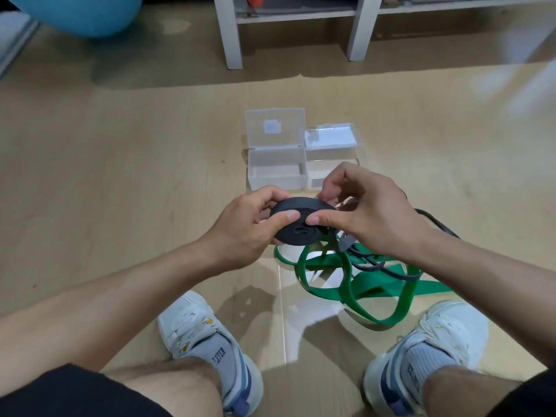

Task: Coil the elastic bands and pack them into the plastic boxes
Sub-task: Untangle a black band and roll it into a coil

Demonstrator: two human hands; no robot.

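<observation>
Green band (pixel 370 284): loose loops on the floor near your right shoe, sprawling left to right, partly hidden by your right forearm.
Boxes (pixel 276 173): two clear ones, lids up, just beyond your hands; the right one half hidden.
Black band (pixel 296 225): flat coil, face tilted toward you, tail trailing right.
Left hand (pixel 246 227): curled, pinching the coil.
Right hand (pixel 367 212): thumb on the coil's face, fingers curled over its far edge.

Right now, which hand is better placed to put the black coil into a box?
Left, probably: the left hand grips the black coil and sits nearest the open left box; the right hand only pinches its edge.
</observation>
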